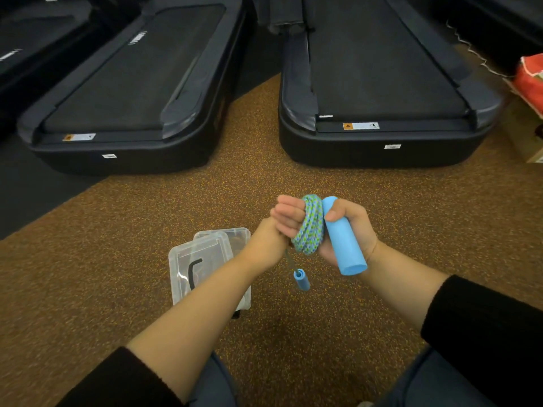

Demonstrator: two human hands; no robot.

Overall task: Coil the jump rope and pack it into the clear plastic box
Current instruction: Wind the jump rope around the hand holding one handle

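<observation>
A blue-and-green braided jump rope is wound into a tight coil between both hands, above the brown speckled floor. My left hand grips the coil from the left, fingers curled around it. My right hand holds one blue foam handle pressed against the coil's right side. The second blue handle dangles on a short length of rope below the coil. The clear plastic box lies on the floor under my left forearm, its clear lid resting askew over it.
Two black treadmills stand ahead, one at the left and one at the right, with a strip of brown floor between them. A red bag and a cardboard box sit at the far right. My knees show at the bottom edge.
</observation>
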